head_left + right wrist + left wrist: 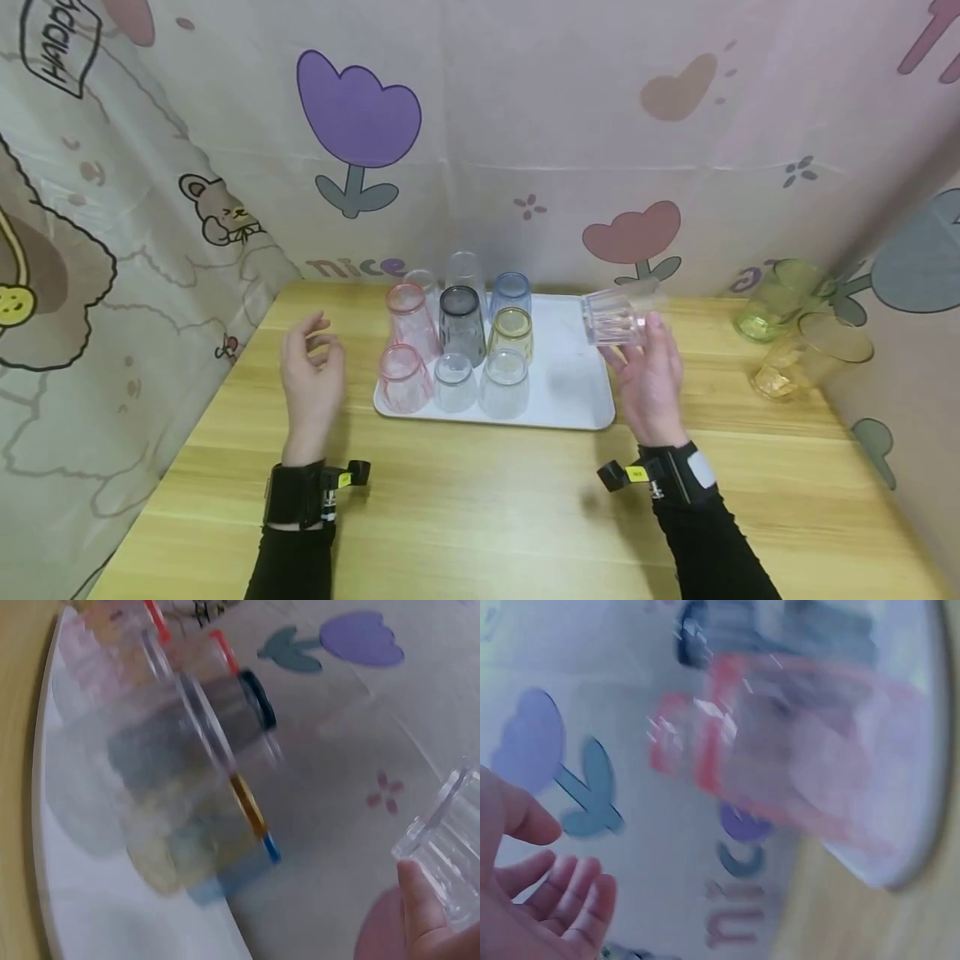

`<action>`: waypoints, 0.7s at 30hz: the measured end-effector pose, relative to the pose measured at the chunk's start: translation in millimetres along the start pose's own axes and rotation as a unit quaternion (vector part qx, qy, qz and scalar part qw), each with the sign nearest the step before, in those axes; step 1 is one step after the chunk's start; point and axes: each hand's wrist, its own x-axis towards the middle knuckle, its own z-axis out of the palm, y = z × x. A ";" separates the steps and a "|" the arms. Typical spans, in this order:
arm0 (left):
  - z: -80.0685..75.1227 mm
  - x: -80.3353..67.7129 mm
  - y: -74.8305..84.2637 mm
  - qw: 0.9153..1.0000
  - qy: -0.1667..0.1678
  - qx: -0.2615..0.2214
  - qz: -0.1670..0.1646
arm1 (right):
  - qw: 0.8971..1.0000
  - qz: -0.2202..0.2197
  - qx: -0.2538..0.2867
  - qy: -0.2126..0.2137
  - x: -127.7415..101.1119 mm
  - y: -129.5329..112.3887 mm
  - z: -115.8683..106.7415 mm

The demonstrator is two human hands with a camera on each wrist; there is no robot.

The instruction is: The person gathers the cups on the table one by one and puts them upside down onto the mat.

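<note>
My right hand (651,375) holds a clear ribbed cup (615,317) tilted on its side above the right end of the white tray (573,392); in the right wrist view a finger curls against the clear cup (448,851). Several upturned cups stand on the tray's left half: two pink cups (405,377), a dark grey cup (461,323), a yellow cup (512,332), a blue cup (511,293) and clear ones (454,382). My left hand (311,379) hovers left of the tray with fingers loosely curled, holding nothing; the left wrist view shows it beside the pink cups (780,750).
A green cup (776,298) and a yellow cup (810,354) lie on their sides at the table's right end near the curtain. Patterned fabric walls close in the back and both sides. The wooden table (480,508) stretches toward me in front of the tray.
</note>
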 end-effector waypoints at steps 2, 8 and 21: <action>5.9 0.0 10.5 0.998 0.020 -0.022 0.052 | 1.000 0.008 -0.013 -0.014 -0.6 5.7 10.5; 31.7 -5.4 35.5 0.983 -0.011 -0.091 0.159 | 0.998 0.032 -0.029 -0.052 -2.8 20.1 34.5; 88.9 -38.7 58.8 0.955 -0.199 -0.071 0.208 | 0.989 0.076 -0.018 -0.125 -21.5 51.7 46.2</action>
